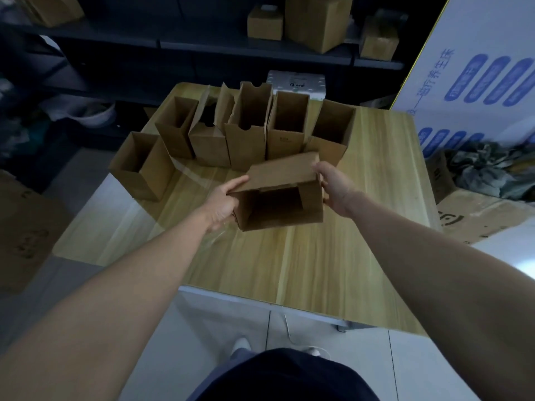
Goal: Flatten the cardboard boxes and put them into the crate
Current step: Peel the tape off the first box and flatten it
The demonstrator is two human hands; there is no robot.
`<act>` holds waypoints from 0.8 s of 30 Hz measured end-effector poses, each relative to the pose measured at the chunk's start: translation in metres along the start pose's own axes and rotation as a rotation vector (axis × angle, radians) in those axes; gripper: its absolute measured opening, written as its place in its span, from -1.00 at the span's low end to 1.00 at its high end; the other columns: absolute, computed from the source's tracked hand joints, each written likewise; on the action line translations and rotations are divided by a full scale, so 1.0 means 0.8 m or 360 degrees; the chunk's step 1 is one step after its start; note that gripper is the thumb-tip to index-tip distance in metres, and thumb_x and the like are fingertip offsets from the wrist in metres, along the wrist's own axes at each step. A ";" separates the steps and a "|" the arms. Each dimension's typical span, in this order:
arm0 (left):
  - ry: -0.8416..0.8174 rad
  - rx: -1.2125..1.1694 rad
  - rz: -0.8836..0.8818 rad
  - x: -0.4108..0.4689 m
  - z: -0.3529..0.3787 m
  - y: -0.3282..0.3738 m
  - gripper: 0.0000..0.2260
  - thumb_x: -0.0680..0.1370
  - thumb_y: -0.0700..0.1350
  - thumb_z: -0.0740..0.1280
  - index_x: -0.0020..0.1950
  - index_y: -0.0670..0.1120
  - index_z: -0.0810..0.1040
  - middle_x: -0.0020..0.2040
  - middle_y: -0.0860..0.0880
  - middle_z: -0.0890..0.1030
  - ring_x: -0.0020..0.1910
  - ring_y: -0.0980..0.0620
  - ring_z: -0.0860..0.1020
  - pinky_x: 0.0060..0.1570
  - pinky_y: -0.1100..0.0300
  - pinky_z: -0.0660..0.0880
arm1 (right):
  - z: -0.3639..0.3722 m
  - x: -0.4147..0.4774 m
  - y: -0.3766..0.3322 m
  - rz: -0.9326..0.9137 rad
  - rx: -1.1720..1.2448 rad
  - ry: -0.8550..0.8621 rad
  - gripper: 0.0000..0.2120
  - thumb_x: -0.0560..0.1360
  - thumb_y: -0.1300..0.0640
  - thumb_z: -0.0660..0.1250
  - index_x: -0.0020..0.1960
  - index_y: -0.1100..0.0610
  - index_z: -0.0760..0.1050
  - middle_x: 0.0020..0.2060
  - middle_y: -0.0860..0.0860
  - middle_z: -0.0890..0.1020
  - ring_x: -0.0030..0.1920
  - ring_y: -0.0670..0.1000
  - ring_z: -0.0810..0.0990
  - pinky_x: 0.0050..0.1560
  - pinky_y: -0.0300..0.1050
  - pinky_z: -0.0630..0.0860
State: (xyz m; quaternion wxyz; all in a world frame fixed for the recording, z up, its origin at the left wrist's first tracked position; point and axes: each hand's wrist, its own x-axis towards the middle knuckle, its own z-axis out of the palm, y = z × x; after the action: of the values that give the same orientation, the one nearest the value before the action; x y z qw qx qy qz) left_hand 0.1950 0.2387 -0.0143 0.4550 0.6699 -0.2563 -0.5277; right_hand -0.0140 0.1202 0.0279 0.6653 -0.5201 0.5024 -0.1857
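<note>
A small cardboard box (280, 209) hangs between the two sets of fingers, lifted just above the wooden counter (318, 256). Its open end faces the person and one flap is tipped up over the top. The fingers of the left hand (223, 202) clasp its left edge, with the thumb lying along the raised flap. The fingers of the right hand (337, 186) curl round its upper right corner and side, so both hands are grasping the same box.

Just beyond the fingers, a row of open boxes (252, 134) stands upright on the counter, close together, with their flaps up. Farther out past the left fingers, a lone box (142, 166) stands at the counter's edge. Behind the row a white pack (298, 85) shows, and beyond it a dark shelf (202, 47) carries more cartons.
</note>
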 end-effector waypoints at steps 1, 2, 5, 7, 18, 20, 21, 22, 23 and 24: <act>0.0017 -0.0012 -0.0019 0.000 -0.002 0.002 -0.39 0.49 -0.47 0.14 0.37 0.12 0.42 0.26 -0.11 0.42 0.14 -0.16 0.49 0.08 -0.11 0.54 | -0.004 0.000 -0.001 -0.0038 0.0009 -0.0032 -0.62 0.53 0.09 0.23 0.33 0.04 0.37 0.23 0.03 0.49 0.36 0.13 0.35 0.40 0.10 0.27; 0.0022 -0.0029 -0.0041 0.001 -0.005 0.004 -0.40 0.50 -0.46 0.15 0.38 0.10 0.41 0.26 -0.12 0.43 0.13 -0.16 0.51 0.09 -0.14 0.54 | -0.008 0.002 -0.001 -0.0045 -0.0018 -0.0081 -0.55 0.49 0.22 0.22 0.37 0.05 0.34 0.25 0.04 0.47 0.36 0.13 0.33 0.40 0.10 0.26; -0.0035 -0.0121 -0.0074 0.000 -0.007 0.008 -0.43 0.51 -0.45 0.16 0.41 0.04 0.39 0.26 -0.15 0.45 0.05 -0.13 0.55 -0.08 -0.05 0.59 | -0.004 0.004 0.001 -0.0130 -0.0436 -0.0135 -0.17 0.42 0.33 0.34 0.54 -0.10 0.05 0.37 0.06 0.35 0.39 0.15 0.31 0.41 0.16 0.28; -0.0078 -0.0146 -0.0075 0.000 -0.007 0.009 -0.44 0.52 -0.44 0.17 0.42 0.02 0.37 0.27 -0.15 0.44 0.05 -0.12 0.56 -0.15 -0.01 0.59 | 0.009 0.002 0.005 -0.0342 -0.0814 0.0038 -0.07 0.39 0.25 0.45 0.54 -0.10 -0.03 0.36 0.03 0.36 0.33 0.12 0.39 0.30 0.08 0.41; -0.0168 -0.0105 -0.0058 0.001 -0.013 0.000 -0.44 0.51 -0.46 0.14 0.32 0.10 0.46 0.34 -0.18 0.40 0.01 -0.10 0.55 -0.19 0.05 0.61 | 0.035 0.006 0.011 -0.0476 -0.1676 0.0601 -0.16 0.41 0.11 0.46 0.51 0.08 0.01 0.26 0.16 0.37 0.14 0.24 0.52 0.03 0.07 0.55; -0.0197 -0.0074 -0.0040 0.001 -0.009 0.001 -0.43 0.52 -0.47 0.13 0.32 0.11 0.47 0.37 -0.15 0.37 0.04 -0.08 0.55 -0.20 0.10 0.61 | 0.034 0.004 0.009 -0.0470 -0.1604 0.0545 -0.16 0.39 0.11 0.47 0.49 0.09 0.03 0.27 0.17 0.37 0.14 0.25 0.52 0.02 0.06 0.56; -0.0210 -0.0069 -0.0037 0.001 -0.008 0.002 -0.42 0.52 -0.48 0.12 0.33 0.10 0.46 0.38 -0.14 0.35 0.05 -0.08 0.55 -0.19 0.11 0.62 | 0.033 0.003 0.007 -0.0473 -0.1562 0.0508 -0.16 0.38 0.11 0.46 0.49 0.09 0.04 0.27 0.17 0.37 0.14 0.25 0.51 0.02 0.06 0.56; -0.0220 -0.0057 -0.0038 0.003 -0.008 0.002 -0.41 0.52 -0.49 0.11 0.34 0.09 0.46 0.40 -0.13 0.34 0.07 -0.08 0.54 -0.17 0.10 0.62 | 0.030 0.002 0.006 -0.0466 -0.1521 0.0459 -0.17 0.37 0.12 0.45 0.49 0.08 0.04 0.28 0.18 0.37 0.14 0.24 0.50 0.01 0.04 0.57; -0.0227 -0.0033 -0.0040 0.005 -0.007 0.000 -0.40 0.51 -0.50 0.11 0.34 0.10 0.46 0.41 -0.13 0.34 0.09 -0.09 0.54 -0.14 0.09 0.62 | 0.026 0.001 0.005 -0.0447 -0.1489 0.0396 -0.17 0.38 0.14 0.43 0.50 0.06 0.03 0.28 0.18 0.37 0.13 0.23 0.50 -0.02 0.00 0.57; -0.0226 0.0004 -0.0039 0.006 -0.008 -0.001 -0.39 0.51 -0.50 0.11 0.34 0.11 0.46 0.42 -0.13 0.34 0.11 -0.10 0.53 -0.13 0.09 0.61 | 0.020 -0.001 0.006 -0.0416 -0.1477 0.0323 -0.18 0.39 0.17 0.40 0.51 0.04 0.03 0.26 0.18 0.39 0.08 0.20 0.52 -0.09 -0.05 0.57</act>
State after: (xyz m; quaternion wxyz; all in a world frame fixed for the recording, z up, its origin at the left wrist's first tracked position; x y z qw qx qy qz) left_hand 0.2023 0.2371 -0.0176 0.4284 0.6344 -0.2804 -0.5791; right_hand -0.0016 0.1304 0.0233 0.2820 -0.7997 0.5249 -0.0740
